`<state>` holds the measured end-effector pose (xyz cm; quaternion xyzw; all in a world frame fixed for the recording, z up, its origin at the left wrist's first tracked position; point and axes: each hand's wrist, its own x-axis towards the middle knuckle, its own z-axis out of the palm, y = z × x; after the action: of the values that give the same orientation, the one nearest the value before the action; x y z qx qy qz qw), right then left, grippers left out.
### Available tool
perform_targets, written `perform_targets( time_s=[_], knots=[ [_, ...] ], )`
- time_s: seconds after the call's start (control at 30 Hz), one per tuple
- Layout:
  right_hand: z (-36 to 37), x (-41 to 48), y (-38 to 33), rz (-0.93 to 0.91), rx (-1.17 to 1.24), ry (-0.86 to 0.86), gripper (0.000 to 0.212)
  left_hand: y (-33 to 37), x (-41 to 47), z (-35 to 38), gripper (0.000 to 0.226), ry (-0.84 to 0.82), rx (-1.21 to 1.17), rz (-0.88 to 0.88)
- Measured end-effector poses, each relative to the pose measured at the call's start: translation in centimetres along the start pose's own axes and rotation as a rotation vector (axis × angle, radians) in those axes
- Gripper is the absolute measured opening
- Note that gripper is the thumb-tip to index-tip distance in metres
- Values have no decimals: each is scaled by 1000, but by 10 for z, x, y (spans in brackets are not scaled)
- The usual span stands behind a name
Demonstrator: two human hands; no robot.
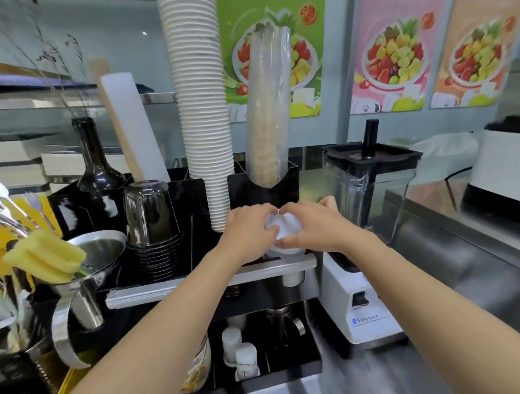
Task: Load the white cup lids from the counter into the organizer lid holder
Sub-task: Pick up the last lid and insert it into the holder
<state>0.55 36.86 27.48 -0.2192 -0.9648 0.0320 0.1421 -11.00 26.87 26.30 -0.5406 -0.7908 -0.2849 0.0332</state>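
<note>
A stack of white cup lids [285, 229] sits between both my hands, over the right front compartment of the black organizer [192, 197]. My left hand [248, 230] grips the stack from the left. On the other side my right hand [313, 227] holds it, fingertips nearly meeting above the lids. The bottom of the stack reaches down to the organizer's silver front rail [173, 288]. How deep the lids sit in the holder is hidden by my hands.
A tall stack of white paper cups [201, 109] and a sleeve of clear cups [267, 106] rise just behind my hands. Upturned black cups [150, 220] stand left, a blender [365, 221] right. A steel funnel [99, 253], sponge [45, 256] and forks crowd the far left.
</note>
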Motion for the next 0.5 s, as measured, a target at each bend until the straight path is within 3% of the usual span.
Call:
perform_targets(
  time_s=[0.23,0.5],
  knots=[
    [9,11,-2,-1,-107,-225,53,-7,8,12,44,-340,424,39],
    [8,23,-6,55,-40,-452,49,-9,12,18,33,-397,457,52]
  ],
)
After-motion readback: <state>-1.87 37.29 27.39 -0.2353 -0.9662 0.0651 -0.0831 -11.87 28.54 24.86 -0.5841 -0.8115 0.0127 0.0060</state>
